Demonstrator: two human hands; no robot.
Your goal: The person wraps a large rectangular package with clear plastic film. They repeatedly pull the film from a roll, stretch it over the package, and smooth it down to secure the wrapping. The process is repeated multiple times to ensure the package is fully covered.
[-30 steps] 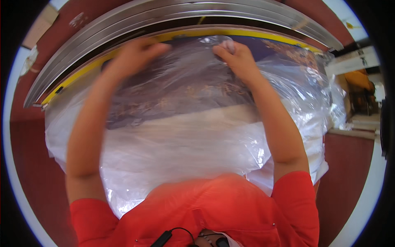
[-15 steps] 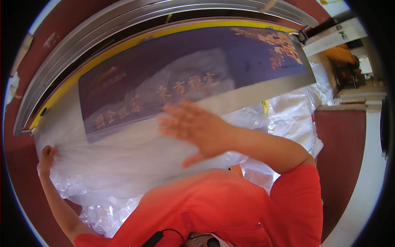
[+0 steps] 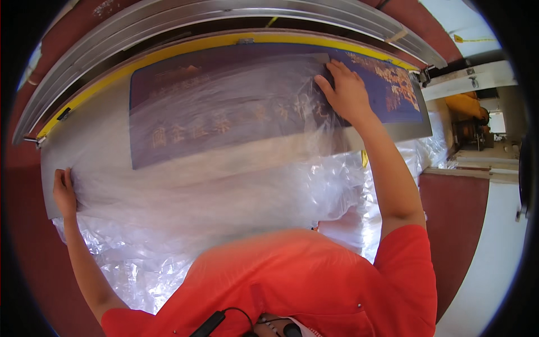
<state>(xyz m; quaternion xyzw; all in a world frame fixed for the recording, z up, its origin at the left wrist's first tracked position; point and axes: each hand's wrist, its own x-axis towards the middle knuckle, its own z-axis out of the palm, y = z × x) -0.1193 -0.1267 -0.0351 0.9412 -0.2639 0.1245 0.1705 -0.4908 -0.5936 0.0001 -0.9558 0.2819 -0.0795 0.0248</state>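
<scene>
A long printed panel [image 3: 387, 109] lies in front of me, dark blue with gold lettering and a blossom tree at its right end, bordered in bare grey. Thin clear plastic film [image 3: 224, 101] covers its left and middle parts and bunches up along the near side. At the left end, my left hand [image 3: 64, 194] is closed on the film's edge, and creases fan out from it. My right hand [image 3: 348, 92] rests over the right half of the panel with fingers stretched out and thumb apart, by the film's right edge. What lies under its palm is hidden.
A yellow strip [image 3: 213, 42] with clips runs along the panel's far side, and curved-looking silver rails [image 3: 236, 14] stand beyond it. More crumpled plastic [image 3: 140, 275] hangs on the near side. At right are a white frame bar [image 3: 469, 81] and the reddish-brown floor [image 3: 452, 208].
My right hand has moved away from me and to the right, onto the panel. The film now spreads farther over the print. My left hand stays at the left end, slightly farther away.
</scene>
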